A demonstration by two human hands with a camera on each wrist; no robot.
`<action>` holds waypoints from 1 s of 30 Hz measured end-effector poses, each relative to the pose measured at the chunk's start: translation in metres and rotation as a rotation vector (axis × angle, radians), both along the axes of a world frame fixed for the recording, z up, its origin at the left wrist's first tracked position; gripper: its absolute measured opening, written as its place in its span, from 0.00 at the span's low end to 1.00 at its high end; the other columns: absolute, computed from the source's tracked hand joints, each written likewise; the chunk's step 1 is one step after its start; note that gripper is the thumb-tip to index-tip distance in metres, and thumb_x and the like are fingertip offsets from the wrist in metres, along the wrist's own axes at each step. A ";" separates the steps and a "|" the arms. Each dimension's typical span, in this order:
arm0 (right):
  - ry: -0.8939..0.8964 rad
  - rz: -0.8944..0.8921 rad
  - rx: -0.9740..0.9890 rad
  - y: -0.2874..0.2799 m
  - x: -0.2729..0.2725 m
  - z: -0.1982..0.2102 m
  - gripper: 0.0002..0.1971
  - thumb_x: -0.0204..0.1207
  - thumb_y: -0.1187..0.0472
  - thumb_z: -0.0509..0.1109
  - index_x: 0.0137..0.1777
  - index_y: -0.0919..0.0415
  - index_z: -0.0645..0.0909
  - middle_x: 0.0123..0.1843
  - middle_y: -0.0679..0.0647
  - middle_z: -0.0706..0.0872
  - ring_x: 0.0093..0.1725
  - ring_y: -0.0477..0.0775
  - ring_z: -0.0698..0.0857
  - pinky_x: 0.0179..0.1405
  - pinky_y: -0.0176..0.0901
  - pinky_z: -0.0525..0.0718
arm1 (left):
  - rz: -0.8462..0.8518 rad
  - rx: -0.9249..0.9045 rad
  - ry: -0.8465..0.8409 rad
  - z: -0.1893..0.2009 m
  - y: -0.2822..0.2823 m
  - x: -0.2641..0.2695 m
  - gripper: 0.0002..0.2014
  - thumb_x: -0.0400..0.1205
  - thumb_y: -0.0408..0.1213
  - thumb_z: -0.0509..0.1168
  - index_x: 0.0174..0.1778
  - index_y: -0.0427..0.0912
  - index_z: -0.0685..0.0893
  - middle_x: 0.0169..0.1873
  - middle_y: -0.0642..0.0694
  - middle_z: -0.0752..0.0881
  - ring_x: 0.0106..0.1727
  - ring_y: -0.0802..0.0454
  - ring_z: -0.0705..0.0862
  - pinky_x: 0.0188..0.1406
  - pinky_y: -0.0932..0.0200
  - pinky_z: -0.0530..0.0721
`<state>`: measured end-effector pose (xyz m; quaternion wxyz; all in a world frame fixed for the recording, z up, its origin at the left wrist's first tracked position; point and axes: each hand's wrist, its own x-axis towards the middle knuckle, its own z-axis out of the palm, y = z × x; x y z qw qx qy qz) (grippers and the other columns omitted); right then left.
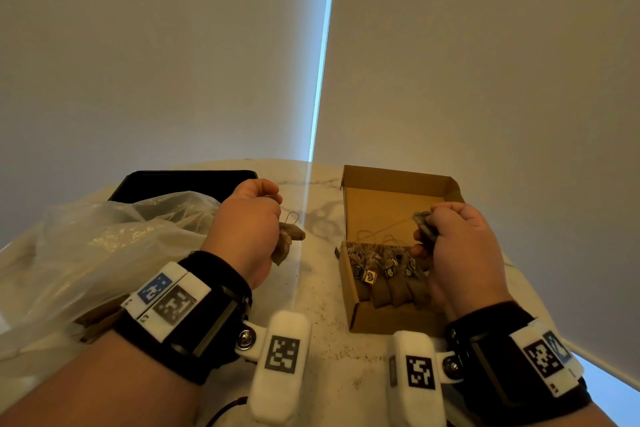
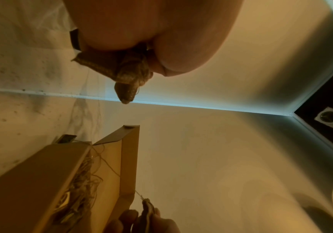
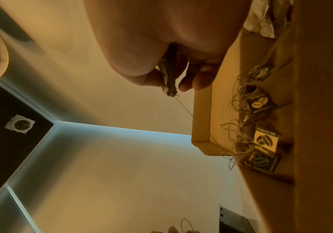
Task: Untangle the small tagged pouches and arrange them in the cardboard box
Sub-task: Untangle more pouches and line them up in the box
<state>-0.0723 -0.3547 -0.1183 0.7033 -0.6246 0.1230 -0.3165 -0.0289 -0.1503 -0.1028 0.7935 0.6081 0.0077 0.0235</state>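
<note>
Far left on my view: crumpled clear plastic bag (image 1: 104, 236) on the marble table (image 1: 311, 322), a black tray (image 1: 183, 184) behind it. Nothing needed there that I can see, though more pouches may sit under the plastic — too hazy to tell.

My left hand (image 1: 247, 229) is up over the table, fingers curled tight round a burlap pouch (image 1: 287, 241); its bottom end sticks out below the fist and a thin string loop (image 1: 292, 217) pokes up beside it. The left wrist view confirms it — the sack bulges out of the closed palm (image 2: 129, 74).

Next across, the cardboard box (image 1: 349, 288), lid flap standing open. A row of pouches in the box (image 1: 388, 284) is already packed along the near end, small printed tags (image 1: 370, 276) facing up, twine in a loose nest above them.

My right hand (image 1: 460, 246) hovers over the box's right side, pinching a second pouch (image 1: 424, 227) edge-on. A taut string (image 1: 388, 229) runs from its neck down into the nest, so I judge it snagged on the packed ones.

Handling: light, soft, squashy sacks, rough weave, so grip is no problem. The twine is the weak bit. Hold by the body or gathered neck, not the tag, and ease the string out — yanking could drag the row up.
</note>
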 end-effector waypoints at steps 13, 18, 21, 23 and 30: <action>-0.140 0.414 0.203 0.015 -0.007 0.004 0.10 0.83 0.75 0.59 0.49 0.63 0.79 0.43 0.62 0.88 0.41 0.61 0.91 0.37 0.47 0.90 | -0.116 0.438 -0.148 -0.006 -0.004 -0.009 0.12 0.82 0.26 0.58 0.48 0.44 0.85 0.29 0.45 0.79 0.20 0.55 0.73 0.12 0.68 0.69; -0.151 0.619 0.097 0.023 -0.014 0.004 0.09 0.74 0.72 0.69 0.52 0.62 0.80 0.43 0.59 0.91 0.42 0.61 0.90 0.35 0.48 0.88 | -0.336 0.675 -0.301 -0.013 -0.007 -0.012 0.15 0.80 0.44 0.72 0.62 0.57 0.81 0.47 0.50 0.82 0.21 0.57 0.79 0.21 0.58 0.84; -0.151 0.645 0.064 0.024 -0.015 0.003 0.11 0.71 0.69 0.73 0.52 0.61 0.81 0.41 0.58 0.90 0.40 0.59 0.89 0.33 0.46 0.87 | -0.393 0.732 -0.344 -0.014 -0.008 -0.014 0.12 0.80 0.49 0.71 0.58 0.63 0.82 0.50 0.54 0.82 0.21 0.56 0.80 0.24 0.56 0.86; -0.150 0.641 0.069 0.025 -0.015 0.004 0.12 0.70 0.69 0.73 0.52 0.61 0.81 0.40 0.58 0.90 0.37 0.57 0.87 0.30 0.44 0.86 | -0.384 0.711 -0.369 -0.014 -0.008 -0.014 0.05 0.83 0.48 0.68 0.52 0.55 0.87 0.35 0.55 0.87 0.19 0.54 0.78 0.22 0.58 0.84; 0.057 0.550 0.060 0.018 -0.008 0.002 0.09 0.81 0.72 0.64 0.56 0.63 0.82 0.37 0.57 0.88 0.30 0.51 0.82 0.24 0.42 0.74 | -0.203 0.531 -0.375 -0.013 -0.002 -0.003 0.10 0.87 0.41 0.63 0.46 0.49 0.90 0.28 0.57 0.88 0.24 0.54 0.78 0.26 0.58 0.84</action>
